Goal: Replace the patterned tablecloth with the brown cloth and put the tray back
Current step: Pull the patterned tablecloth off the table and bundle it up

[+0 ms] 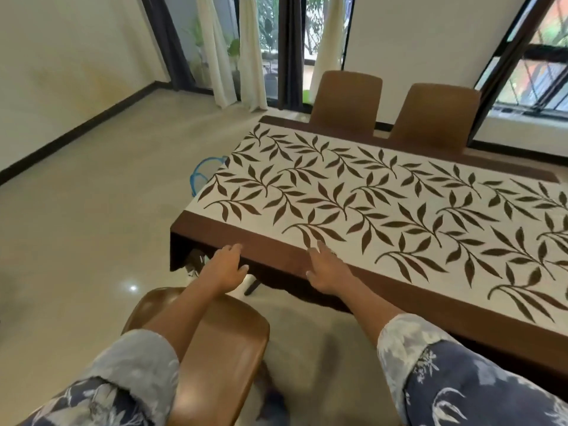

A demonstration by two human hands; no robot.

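The patterned tablecloth (384, 192), white with brown leaf sprays and a brown border, lies flat over the long table. My left hand (226, 267) reaches to the cloth's near brown border close to the table's left corner, fingers apart and holding nothing. My right hand (327, 270) rests palm down on the same border, fingertips at the edge of the leaf pattern, fingers spread. No brown cloth or tray is in view.
A brown chair (215, 348) stands right below my arms at the near side. Two more brown chairs (345, 101) (436, 115) stand at the far side. A blue-rimmed object (201, 175) peeks out beyond the table's left end. Tiled floor stretches to the left.
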